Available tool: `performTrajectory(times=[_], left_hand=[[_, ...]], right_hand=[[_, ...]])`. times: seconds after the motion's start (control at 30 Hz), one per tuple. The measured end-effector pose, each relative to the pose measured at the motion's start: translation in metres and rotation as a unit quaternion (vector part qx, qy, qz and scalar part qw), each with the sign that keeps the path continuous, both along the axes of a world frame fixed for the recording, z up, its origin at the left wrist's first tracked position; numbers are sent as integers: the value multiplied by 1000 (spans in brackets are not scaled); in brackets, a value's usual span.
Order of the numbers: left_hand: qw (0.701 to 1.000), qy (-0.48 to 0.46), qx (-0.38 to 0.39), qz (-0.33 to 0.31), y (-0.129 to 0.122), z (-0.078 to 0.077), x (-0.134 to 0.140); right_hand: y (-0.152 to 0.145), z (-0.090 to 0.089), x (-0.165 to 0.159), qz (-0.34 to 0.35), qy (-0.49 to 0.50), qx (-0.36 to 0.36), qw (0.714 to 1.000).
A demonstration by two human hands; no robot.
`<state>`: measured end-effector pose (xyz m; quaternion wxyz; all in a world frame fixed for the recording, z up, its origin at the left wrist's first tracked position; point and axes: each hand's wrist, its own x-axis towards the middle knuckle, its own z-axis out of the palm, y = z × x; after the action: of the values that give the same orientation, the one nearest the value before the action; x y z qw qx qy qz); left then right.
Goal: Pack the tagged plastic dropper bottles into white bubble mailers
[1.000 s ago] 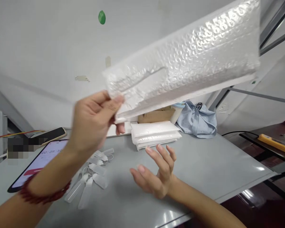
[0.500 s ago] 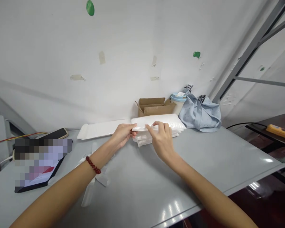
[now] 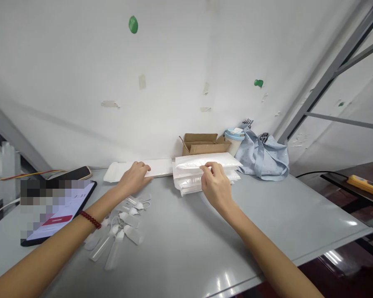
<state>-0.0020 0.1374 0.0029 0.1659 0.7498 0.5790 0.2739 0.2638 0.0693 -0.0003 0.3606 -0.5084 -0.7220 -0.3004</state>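
Left hand: half open, fingers bent over a flat white envelope; cannot tell whether gripping. Right hand: curled nearly closed, fingertips at the front edge of the top padded mailer; pinch or mere touch, cannot tell. Top padded mailer: lies on the stack, just beyond right hand. Change: at half a second ago, both hands at that mailer's edge; left now shifted leftward, right still there. At one second ago, a mailer held aloft in left; now none raised, placing on the stack seemingly done. Nearer than left hand: clear plastic pieces on the surface. Behind right hand: open carton, lidded cup.
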Motion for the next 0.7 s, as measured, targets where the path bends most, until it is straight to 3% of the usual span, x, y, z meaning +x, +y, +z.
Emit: performTrajectory(times=[0.17, 0.37, 0.57, 0.7], left_hand=[[988, 148, 33, 6, 11, -13, -27], [966, 251, 59, 8, 13, -16, -25], [945, 289, 147, 37, 1, -8, -25], [933, 268, 235, 46, -24, -1, -42]], right_hand=[[-10, -2, -15, 76, 0, 14, 997], [-18, -4, -26, 130, 9, 12, 991], [-24, -3, -31, 164, 6, 1, 986], [-29, -4, -36, 190, -1, -3, 982]])
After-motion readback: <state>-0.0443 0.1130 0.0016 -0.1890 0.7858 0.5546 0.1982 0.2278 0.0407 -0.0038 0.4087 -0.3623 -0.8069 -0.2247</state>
